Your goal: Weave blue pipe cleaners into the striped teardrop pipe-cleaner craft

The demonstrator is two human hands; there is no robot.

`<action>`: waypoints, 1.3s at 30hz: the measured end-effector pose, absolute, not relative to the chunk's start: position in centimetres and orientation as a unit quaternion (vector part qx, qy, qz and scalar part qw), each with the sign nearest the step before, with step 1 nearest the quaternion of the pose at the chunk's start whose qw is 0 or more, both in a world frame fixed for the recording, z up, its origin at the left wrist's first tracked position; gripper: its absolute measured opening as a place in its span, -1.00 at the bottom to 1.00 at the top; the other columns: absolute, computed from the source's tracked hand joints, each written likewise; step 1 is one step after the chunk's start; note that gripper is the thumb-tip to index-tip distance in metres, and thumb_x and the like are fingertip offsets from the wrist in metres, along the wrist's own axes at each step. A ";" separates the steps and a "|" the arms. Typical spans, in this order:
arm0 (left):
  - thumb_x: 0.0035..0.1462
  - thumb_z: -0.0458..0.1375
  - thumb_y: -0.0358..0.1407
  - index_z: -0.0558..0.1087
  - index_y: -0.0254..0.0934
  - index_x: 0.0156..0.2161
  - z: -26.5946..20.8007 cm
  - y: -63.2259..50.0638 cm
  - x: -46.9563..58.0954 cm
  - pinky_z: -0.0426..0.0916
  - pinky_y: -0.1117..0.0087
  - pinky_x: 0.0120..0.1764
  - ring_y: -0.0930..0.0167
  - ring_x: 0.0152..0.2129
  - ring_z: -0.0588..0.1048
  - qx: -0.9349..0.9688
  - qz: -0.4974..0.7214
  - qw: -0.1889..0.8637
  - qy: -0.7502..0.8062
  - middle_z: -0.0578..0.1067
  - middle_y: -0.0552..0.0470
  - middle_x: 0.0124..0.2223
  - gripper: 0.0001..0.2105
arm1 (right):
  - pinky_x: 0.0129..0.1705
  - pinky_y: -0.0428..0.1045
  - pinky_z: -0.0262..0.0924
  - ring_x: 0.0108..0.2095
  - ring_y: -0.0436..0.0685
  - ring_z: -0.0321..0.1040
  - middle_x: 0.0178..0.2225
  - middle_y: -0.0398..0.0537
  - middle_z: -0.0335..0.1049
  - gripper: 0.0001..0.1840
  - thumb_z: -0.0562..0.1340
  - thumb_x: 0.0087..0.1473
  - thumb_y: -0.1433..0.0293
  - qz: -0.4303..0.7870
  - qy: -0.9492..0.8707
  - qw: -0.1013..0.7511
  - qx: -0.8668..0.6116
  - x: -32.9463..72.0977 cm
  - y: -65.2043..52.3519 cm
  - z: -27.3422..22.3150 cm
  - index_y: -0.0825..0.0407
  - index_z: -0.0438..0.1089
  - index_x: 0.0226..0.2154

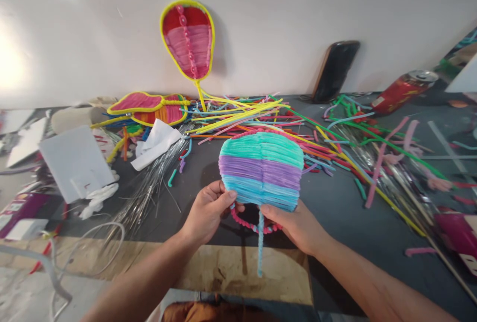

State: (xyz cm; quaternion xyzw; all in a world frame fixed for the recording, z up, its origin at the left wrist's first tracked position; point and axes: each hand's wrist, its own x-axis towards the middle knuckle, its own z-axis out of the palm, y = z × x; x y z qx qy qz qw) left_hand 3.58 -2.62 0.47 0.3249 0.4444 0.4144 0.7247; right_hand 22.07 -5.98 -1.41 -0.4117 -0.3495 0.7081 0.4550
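Observation:
Between my hands, above the front of the table, is a fan-shaped pipe cleaner craft (261,169) with bands of mint green, purple and blue. A twisted light-blue stem (260,250) hangs from its lower middle. Below the blue band, a pink twisted loop (244,221) curves round the bottom of the craft. My left hand (210,207) pinches the lower left edge between thumb and fingers. At the lower right edge, my right hand (294,222) grips with its thumb on the front face and its fingers mostly hidden behind.
Loose pipe cleaners (238,116) lie heaped along the wall. A pink and red fan (188,41) leans there, with a phone (335,71) and red can (404,91) to the right. Thin metal wires (143,193), a white card (77,163) and a cable (115,257) are left.

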 end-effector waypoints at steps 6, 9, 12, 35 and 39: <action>0.00 0.28 -0.27 0.41 -0.34 -0.44 0.2 -2.7 3.5 0.32 0.52 -0.50 0.52 -0.61 0.43 0.348 0.416 0.716 0.439 0.49 0.06 -0.50 -0.83 | -0.36 0.03 0.30 -0.42 0.10 0.36 -0.42 -0.09 0.47 -0.74 0.35 -0.07 0.21 0.737 -0.318 0.443 -0.400 22.1 -6.0 -1.3 -0.02 0.49 -0.29; 0.00 0.28 -0.26 0.43 -0.34 -0.43 0.2 -2.7 3.6 0.33 0.51 -0.48 0.51 -0.59 0.44 0.355 0.412 0.715 0.439 0.50 0.05 -0.49 -0.82 | -0.42 -0.01 0.28 -0.43 0.08 0.35 -0.41 -0.11 0.47 -0.73 0.36 -0.09 0.21 0.749 -0.289 0.447 -0.395 22.1 -6.0 -1.2 -0.04 0.48 -0.30; -0.04 0.30 -0.25 0.45 -0.35 -0.40 0.2 -2.7 3.6 0.34 0.50 -0.49 0.51 -0.61 0.42 0.344 0.414 0.716 0.444 0.50 0.06 -0.49 -0.81 | -0.39 0.01 0.29 -0.48 0.06 0.34 -0.46 -0.13 0.45 -0.77 0.32 -0.04 0.18 0.757 -0.291 0.452 -0.371 22.0 -6.0 -1.2 -0.04 0.48 -0.34; -0.08 0.34 -0.25 0.39 -0.35 -0.40 0.5 -2.6 3.2 0.37 0.51 -0.45 0.47 -0.54 0.51 0.297 0.392 0.752 0.439 0.50 0.04 -0.47 -0.75 | -0.13 0.10 0.30 -0.23 0.14 0.40 -0.28 -0.07 0.49 -0.76 0.27 0.05 0.21 0.716 -0.332 0.470 -0.395 22.6 -6.0 -1.7 -0.02 0.46 -0.25; -0.06 0.33 -0.23 0.42 -0.35 -0.37 0.5 -2.5 3.2 0.36 0.53 -0.42 0.48 -0.53 0.52 0.317 0.414 0.724 0.451 0.52 0.06 -0.45 -0.76 | -0.23 0.08 0.34 -0.18 0.18 0.39 -0.14 -0.02 0.43 -0.62 0.24 0.06 0.16 0.675 -0.309 0.504 -0.441 23.5 -5.0 -1.2 -0.08 0.33 -0.08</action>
